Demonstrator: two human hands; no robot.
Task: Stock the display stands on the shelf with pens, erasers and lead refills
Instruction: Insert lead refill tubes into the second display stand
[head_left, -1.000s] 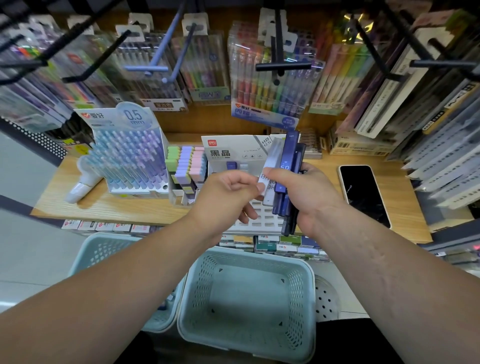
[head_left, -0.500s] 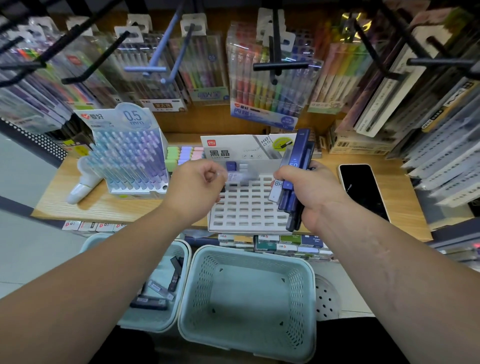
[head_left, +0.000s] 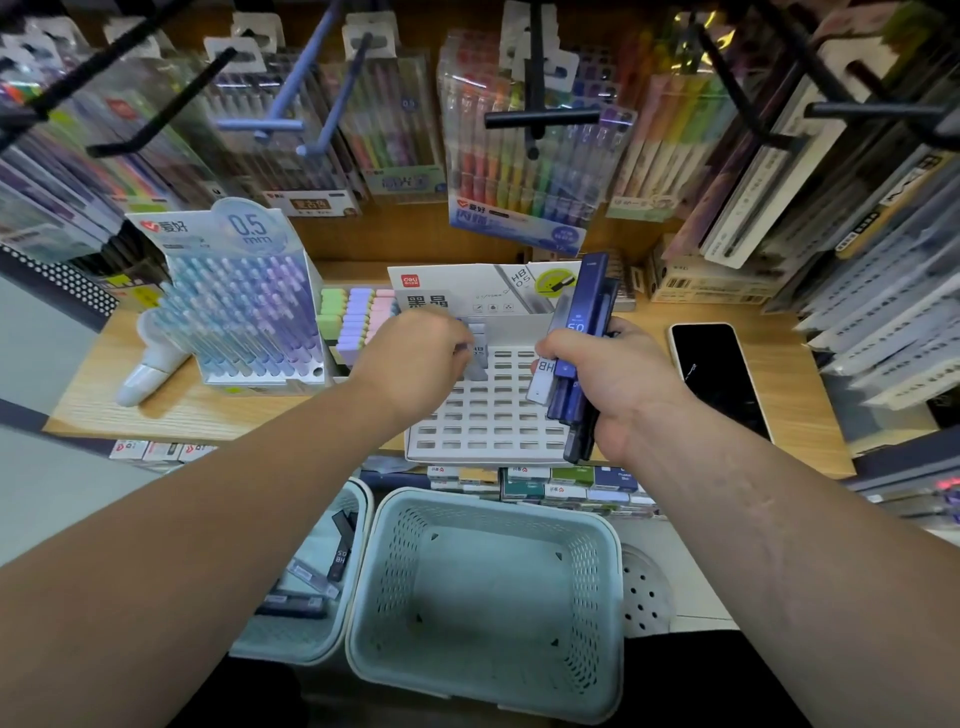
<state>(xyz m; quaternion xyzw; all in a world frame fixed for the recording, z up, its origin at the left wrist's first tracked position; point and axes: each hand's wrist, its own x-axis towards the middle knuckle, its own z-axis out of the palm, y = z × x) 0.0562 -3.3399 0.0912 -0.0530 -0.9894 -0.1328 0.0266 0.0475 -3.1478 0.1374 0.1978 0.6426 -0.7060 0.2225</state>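
Head view: the left hand (head_left: 415, 358) pinches one refill (head_left: 479, 358) at the far-left slots of the white stand (head_left: 488, 421). The right hand (head_left: 623, 387) grasps a bundle (head_left: 576, 332) of refills over the stand's right side. Left of it, the pen stand (head_left: 244, 317) looks full and erasers (head_left: 356, 319) are stacked. Spare refills (head_left: 337, 556) lie in the near-left basket (head_left: 311, 639). Most slots look unfilled, so refill stocking seems barely begun.

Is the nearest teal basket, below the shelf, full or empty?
Empty: the teal basket shows only its bare bottom and perforated walls; nothing lies inside.
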